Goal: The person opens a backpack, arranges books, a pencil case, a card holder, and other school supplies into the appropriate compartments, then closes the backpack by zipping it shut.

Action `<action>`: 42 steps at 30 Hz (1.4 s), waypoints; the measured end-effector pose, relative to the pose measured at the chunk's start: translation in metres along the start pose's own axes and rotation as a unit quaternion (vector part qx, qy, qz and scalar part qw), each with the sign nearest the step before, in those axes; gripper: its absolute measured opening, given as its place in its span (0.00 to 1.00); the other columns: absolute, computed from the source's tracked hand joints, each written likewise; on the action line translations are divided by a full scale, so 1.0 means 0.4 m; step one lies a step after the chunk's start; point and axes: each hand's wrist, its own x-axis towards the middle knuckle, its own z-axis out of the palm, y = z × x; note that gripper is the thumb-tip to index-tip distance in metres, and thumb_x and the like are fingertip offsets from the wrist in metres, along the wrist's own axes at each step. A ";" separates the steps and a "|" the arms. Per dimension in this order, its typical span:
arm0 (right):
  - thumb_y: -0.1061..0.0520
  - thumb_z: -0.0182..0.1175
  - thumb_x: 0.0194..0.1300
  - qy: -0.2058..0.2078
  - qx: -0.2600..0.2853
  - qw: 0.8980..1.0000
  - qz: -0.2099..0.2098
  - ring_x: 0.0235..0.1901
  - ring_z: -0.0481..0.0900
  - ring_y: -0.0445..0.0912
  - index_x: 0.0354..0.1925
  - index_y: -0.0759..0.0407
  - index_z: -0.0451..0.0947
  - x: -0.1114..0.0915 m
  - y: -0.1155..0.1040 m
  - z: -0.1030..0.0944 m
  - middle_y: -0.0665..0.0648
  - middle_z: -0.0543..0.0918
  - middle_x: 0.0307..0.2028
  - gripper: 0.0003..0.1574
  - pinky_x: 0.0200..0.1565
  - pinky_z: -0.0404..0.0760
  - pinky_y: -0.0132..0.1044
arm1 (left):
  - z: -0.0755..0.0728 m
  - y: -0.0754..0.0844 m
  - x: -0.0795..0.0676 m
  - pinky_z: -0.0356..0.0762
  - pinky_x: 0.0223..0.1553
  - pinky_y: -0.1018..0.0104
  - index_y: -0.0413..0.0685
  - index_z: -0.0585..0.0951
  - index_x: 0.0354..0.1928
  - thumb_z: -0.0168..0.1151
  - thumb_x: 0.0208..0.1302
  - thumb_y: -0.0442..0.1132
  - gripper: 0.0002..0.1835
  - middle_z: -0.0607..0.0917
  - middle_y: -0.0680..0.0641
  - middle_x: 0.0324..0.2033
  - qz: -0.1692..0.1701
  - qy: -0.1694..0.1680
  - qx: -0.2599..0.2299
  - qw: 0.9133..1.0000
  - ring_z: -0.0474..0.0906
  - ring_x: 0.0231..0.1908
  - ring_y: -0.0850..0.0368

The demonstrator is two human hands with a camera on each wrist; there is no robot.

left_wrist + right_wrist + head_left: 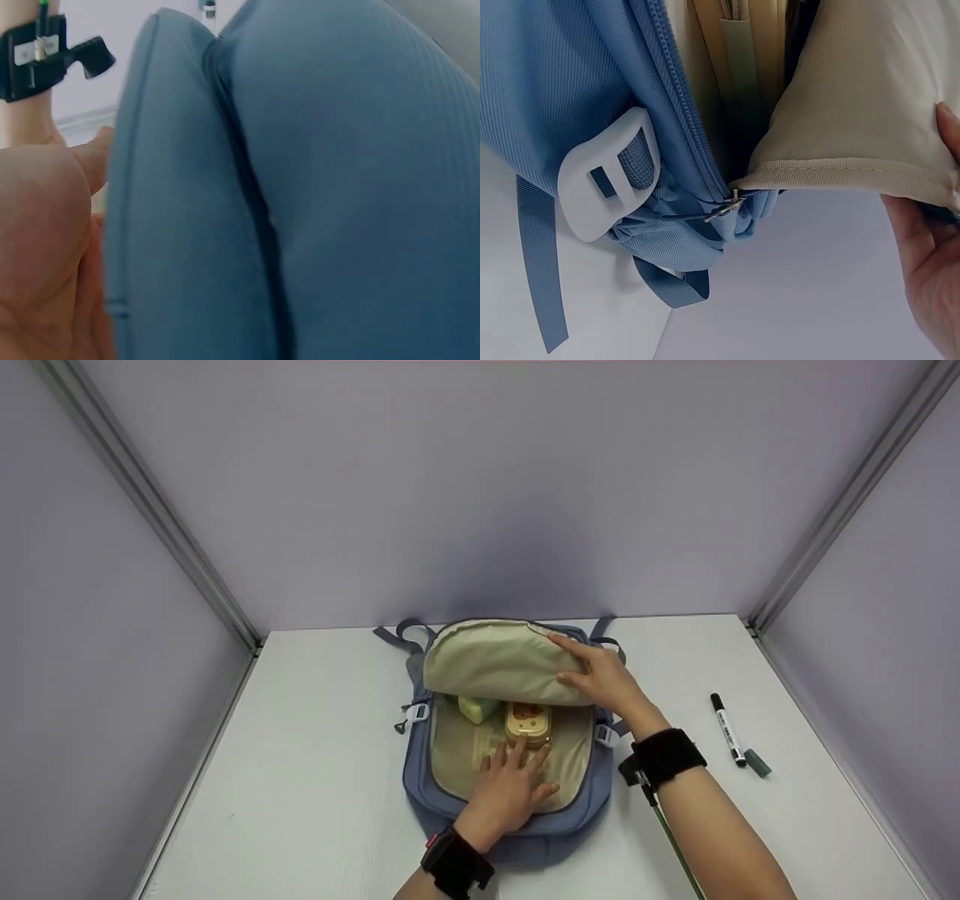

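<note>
A blue backpack [525,849] lies on its back with the main compartment unzipped. My right hand [606,681] holds its cream-lined flap [491,664] raised, thumb on the lining and fingers behind the edge in the right wrist view. Inside the compartment are a yellow box [528,718] with a printed lid and a pale green item [477,708], partly hidden under the flap. My left hand [504,793] reaches in over the bag's lower rim, fingers spread, its tips at the box's near edge. In the left wrist view, the bag's blue side [360,180] hides most of that hand.
A white marker [727,731] with black ends lies on the white table [322,780] to the right, beside a small dark green block [757,763]. White buckles [607,176] and loose straps [540,262] stick out from the bag's sides. Grey panels [487,495] enclose the table.
</note>
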 end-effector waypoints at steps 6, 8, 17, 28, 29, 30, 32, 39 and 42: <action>0.57 0.72 0.57 -0.001 -0.002 1.000 -0.001 0.57 0.76 0.60 0.68 0.40 0.71 -0.004 -0.001 0.001 0.59 0.76 0.61 0.42 0.56 0.73 0.54 | 0.004 -0.004 0.002 0.61 0.61 0.37 0.62 0.63 0.74 0.46 0.71 0.64 0.33 0.59 0.40 0.73 0.002 0.012 -0.006 1.000 0.57 0.69 0.34; 0.57 0.72 0.58 -0.002 -0.001 1.000 -0.004 0.58 0.75 0.60 0.68 0.40 0.70 -0.007 0.000 0.003 0.58 0.76 0.62 0.42 0.57 0.72 0.55 | 0.000 -0.004 -0.002 0.61 0.61 0.37 0.62 0.63 0.74 0.47 0.71 0.63 0.33 0.59 0.39 0.72 0.004 0.017 -0.006 1.000 0.57 0.69 0.34; 0.53 0.67 0.64 -0.005 0.004 0.999 -0.034 0.57 0.76 0.55 0.67 0.42 0.72 -0.039 -0.002 -0.003 0.55 0.78 0.60 0.34 0.56 0.72 0.54 | -0.056 0.016 -0.047 0.66 0.59 0.41 0.58 0.65 0.73 0.50 0.70 0.62 0.34 0.62 0.37 0.71 0.057 0.053 0.015 0.997 0.61 0.68 0.35; 0.61 0.68 0.61 -0.012 0.054 0.995 -0.088 0.35 0.77 0.45 0.54 0.54 0.83 -0.093 -0.064 -0.013 0.55 0.82 0.46 0.22 0.35 0.75 0.38 | -0.185 0.036 -0.117 0.71 0.57 0.52 0.52 0.81 0.58 0.64 0.66 0.52 0.22 0.82 0.49 0.52 0.161 0.218 0.026 0.962 0.77 0.55 0.53; 0.63 0.69 0.60 -0.011 0.056 0.994 -0.097 0.38 0.78 0.46 0.53 0.55 0.84 -0.098 -0.071 -0.012 0.55 0.82 0.47 0.21 0.36 0.76 0.38 | -0.194 0.033 -0.119 0.72 0.56 0.54 0.52 0.82 0.56 0.66 0.65 0.50 0.20 0.83 0.50 0.50 0.171 0.244 0.024 0.954 0.78 0.53 0.54; 0.64 0.69 0.59 -0.012 0.059 0.992 -0.107 0.39 0.79 0.46 0.51 0.55 0.85 -0.104 -0.078 -0.011 0.54 0.82 0.47 0.20 0.37 0.77 0.38 | -0.201 0.029 -0.119 0.73 0.55 0.55 0.51 0.82 0.54 0.66 0.65 0.49 0.18 0.83 0.50 0.48 0.180 0.272 0.021 0.945 0.78 0.50 0.54; 0.67 0.70 0.57 -0.016 0.067 0.989 -0.127 0.40 0.80 0.46 0.48 0.56 0.86 -0.116 -0.089 -0.007 0.53 0.82 0.45 0.19 0.39 0.78 0.39 | -0.212 0.016 -0.115 0.75 0.51 0.57 0.50 0.83 0.51 0.68 0.64 0.45 0.15 0.82 0.51 0.44 0.194 0.323 0.007 0.926 0.79 0.47 0.54; 0.69 0.71 0.55 -0.052 0.111 0.985 -0.120 0.40 0.81 0.47 0.33 0.60 0.72 -0.174 -0.091 0.027 0.53 0.83 0.41 0.16 0.39 0.80 0.41 | -0.223 -0.062 -0.084 0.74 0.51 0.52 0.48 0.84 0.49 0.64 0.67 0.42 0.11 0.80 0.47 0.43 0.164 0.401 -0.023 0.901 0.78 0.44 0.50; 0.68 0.71 0.55 -0.081 0.142 0.982 -0.095 0.41 0.82 0.51 0.37 0.62 0.72 -0.206 -0.075 0.048 0.56 0.83 0.41 0.17 0.40 0.80 0.46 | -0.212 -0.096 -0.076 0.72 0.53 0.48 0.50 0.84 0.48 0.58 0.72 0.47 0.13 0.80 0.45 0.45 0.124 0.370 -0.013 0.921 0.78 0.46 0.47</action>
